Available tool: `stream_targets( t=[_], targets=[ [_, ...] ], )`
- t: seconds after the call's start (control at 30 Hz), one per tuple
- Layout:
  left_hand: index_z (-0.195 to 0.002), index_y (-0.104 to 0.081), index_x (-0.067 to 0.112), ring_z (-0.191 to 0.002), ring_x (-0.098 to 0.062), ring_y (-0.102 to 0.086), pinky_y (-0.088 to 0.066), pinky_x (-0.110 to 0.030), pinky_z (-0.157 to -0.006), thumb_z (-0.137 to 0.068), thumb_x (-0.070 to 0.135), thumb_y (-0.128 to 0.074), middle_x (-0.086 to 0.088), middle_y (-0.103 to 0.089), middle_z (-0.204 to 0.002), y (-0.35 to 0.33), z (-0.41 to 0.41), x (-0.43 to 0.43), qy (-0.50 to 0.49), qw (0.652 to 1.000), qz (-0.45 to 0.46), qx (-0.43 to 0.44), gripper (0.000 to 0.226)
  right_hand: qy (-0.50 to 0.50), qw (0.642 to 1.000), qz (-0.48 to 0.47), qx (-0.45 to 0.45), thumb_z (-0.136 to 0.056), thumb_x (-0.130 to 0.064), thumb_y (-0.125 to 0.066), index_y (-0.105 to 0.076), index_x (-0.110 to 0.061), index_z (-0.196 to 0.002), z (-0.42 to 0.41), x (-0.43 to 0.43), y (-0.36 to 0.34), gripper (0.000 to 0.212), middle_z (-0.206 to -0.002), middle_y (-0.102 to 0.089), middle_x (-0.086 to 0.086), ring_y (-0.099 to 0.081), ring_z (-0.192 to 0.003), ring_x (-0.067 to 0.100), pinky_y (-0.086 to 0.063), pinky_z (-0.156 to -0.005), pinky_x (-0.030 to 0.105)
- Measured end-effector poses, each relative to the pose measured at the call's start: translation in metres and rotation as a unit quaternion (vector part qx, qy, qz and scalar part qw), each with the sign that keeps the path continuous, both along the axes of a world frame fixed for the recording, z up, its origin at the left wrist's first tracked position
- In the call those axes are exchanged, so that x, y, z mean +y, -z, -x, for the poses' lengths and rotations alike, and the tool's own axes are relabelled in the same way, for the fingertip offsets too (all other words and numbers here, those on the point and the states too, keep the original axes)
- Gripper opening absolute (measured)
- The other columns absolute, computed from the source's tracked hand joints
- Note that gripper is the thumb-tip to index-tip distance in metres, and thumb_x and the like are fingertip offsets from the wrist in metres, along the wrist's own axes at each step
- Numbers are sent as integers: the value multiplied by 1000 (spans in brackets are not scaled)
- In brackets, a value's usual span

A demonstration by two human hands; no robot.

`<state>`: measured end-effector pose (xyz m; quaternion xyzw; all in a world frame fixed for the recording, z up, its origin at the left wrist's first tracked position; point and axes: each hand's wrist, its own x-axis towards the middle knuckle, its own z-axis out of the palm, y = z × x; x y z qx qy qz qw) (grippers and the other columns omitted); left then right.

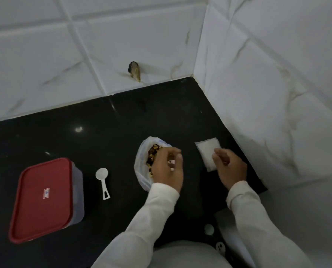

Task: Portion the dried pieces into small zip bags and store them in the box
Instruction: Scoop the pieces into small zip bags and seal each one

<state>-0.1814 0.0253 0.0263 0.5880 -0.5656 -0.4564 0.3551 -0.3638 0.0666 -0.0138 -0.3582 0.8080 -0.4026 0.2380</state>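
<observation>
Right hand (230, 168) pinches zip bags (206, 149); left hand (168, 169) curled over dried pieces (152, 151)

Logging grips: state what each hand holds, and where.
The right hand seems to pinch the small zip bags at their right edge. The left hand curls over the open bag of dried pieces; its hold cannot be told.

We can read no text anywhere; the small sticker (46, 193) on the red plastic box lid (41, 200), lower left, is too blurred.
</observation>
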Motion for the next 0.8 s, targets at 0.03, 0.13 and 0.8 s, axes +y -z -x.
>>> stream_targets(
  t=[0.03,0.13,0.8],
  targets=[
    [-93,-60,35,-92,-5,-64,-55,-26,-82,-95,21,-62,12,-65,-98,2,16,0,28,999,-44,16,15,-2,1000,0,29,-90,-15,-65,-68,-13,-110,12,0,2,20,-99,-68,0,-63,-87,12,-44,-73,10],
    [-94,-60,34,-90,-11,-67,-59,-38,-86,-97,21,-59,10,-68,-93,24,59,-3,54,989,-135,16,14,-31,992,-39,115,-86,-17,-69,-66,-10,-114,40,-3,13,29,-106,-67,9,-61,-95,26,-50,-84,36],
    [-122,-61,21,-103,-8,-56,-43,-22,-85,-96,14,-60,2,-64,-121,53,106,-19,58,969,-236,-45,26,-42,995,-86,-19,-80,-15,-77,-61,-11,-120,56,-17,37,43,-106,-64,5,-60,-87,14,-48,-79,24]
  ],
)
